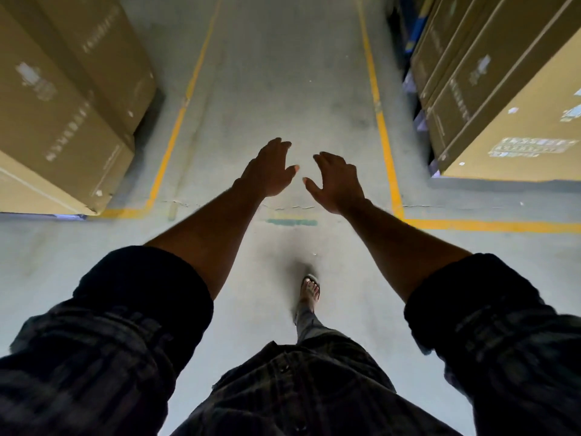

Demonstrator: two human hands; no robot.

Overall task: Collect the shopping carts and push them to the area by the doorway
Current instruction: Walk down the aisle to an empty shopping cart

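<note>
Fingers spread, holding nothing, left hand (268, 170) and right hand (338, 182) reach over grey concrete floor (283, 73) between yellow painted lines (382, 130); no cart in sight, so finding one likely comes first.

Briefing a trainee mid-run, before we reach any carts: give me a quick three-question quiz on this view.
1. True or false: the left hand grips a cart handle.
2. What is stacked on both sides of the person? A) cardboard boxes B) crates of bottles C) parked carts
3. Fill in: the floor lines are painted ____.

Key: 1 false, the left hand and the right hand are both open and hold nothing, and no cart is in view; 2 A; 3 yellow.
</note>
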